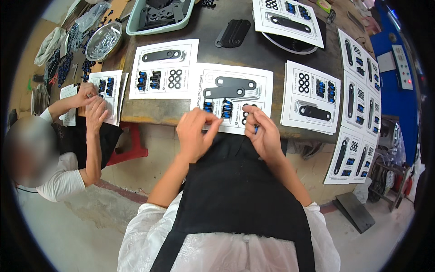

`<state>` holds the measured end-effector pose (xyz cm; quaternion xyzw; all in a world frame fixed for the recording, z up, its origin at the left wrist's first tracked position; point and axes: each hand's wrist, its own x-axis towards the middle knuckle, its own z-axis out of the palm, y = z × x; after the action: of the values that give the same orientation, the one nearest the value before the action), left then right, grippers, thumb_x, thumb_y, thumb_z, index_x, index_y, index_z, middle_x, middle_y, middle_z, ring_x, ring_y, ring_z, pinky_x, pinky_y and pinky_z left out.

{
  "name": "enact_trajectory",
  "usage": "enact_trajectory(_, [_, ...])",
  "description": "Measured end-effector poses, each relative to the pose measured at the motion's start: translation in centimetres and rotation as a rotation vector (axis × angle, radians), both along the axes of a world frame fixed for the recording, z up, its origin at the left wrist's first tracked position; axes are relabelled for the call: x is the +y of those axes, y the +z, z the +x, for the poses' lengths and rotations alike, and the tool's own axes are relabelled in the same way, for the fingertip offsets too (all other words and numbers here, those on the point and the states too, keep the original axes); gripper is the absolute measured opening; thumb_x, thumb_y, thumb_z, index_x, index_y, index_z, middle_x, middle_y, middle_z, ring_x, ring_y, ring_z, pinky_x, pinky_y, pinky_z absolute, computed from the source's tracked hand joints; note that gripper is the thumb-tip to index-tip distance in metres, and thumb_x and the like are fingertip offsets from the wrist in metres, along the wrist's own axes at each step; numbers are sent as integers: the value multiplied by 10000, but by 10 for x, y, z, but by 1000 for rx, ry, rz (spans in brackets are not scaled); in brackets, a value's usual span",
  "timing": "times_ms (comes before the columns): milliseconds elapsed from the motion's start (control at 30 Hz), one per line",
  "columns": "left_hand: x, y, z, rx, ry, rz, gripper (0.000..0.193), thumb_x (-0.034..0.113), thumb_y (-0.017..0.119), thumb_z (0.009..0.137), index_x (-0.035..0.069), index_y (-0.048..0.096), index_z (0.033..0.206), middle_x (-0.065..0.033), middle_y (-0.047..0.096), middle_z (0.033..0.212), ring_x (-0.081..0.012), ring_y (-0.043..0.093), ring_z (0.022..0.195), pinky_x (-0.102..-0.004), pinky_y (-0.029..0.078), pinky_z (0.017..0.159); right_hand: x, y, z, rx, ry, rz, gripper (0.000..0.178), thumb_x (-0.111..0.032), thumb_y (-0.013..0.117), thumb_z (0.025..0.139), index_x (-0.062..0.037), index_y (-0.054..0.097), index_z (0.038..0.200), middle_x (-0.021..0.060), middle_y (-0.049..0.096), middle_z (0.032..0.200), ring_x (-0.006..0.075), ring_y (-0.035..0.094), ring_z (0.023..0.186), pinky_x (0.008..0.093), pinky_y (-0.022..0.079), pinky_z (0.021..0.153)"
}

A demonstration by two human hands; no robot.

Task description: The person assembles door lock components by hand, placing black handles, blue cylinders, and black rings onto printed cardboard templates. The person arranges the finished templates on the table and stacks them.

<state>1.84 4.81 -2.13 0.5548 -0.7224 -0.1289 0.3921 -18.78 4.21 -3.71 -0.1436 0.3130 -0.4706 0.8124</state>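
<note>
Dark-topped workbench (pixel 260 57), cream wall (pixel 158 158) below, red plastic stool (pixel 141 151) left; grey floor (pixel 113 231); blue panel (pixel 403 122) right, pale control box (pixel 401 63), red light lit

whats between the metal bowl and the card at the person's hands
In the head view, another white card lies between them, bearing a black bar, blue-and-black bolts and black rings.

At centre, 1 white rectangular hardware card (pixel 264 80) obstructs; dark tabletop (pixel 210 54) at upper centre allows passage beside fanned black plates (pixel 234 34).
</note>
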Motion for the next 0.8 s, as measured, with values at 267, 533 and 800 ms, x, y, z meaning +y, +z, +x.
enact_trajectory(267, [35,2,-38,172,-124,269,295,89,691,845,60,563,1109,-129,607,931,-309,604,764,-389,491,659,18,20,40,-32,127,-141,591,-345,180,1057,83,289,1449,208,315,1508,296,286,1415,406,163,1182])
enact_trajectory(533, [30,9,43,346,225,285,168,5,687,838,19,651,1002,-52,623,870,-113,571,726,-253,479,678,9,22,53,1339,136,-1074,129,-83,673,816,-111,711,936,26,541,774,208,575,676,320,456,582])
enact_trajectory(800, [30,-1,69,451,302,284,147,14,714,832,-2,643,959,-24,586,828,-75,526,688,-221,452,650,-10,3,67,1479,175,-1177,118,-113,715,796,-147,752,903,13,550,734,196,593,637,323,457,538])
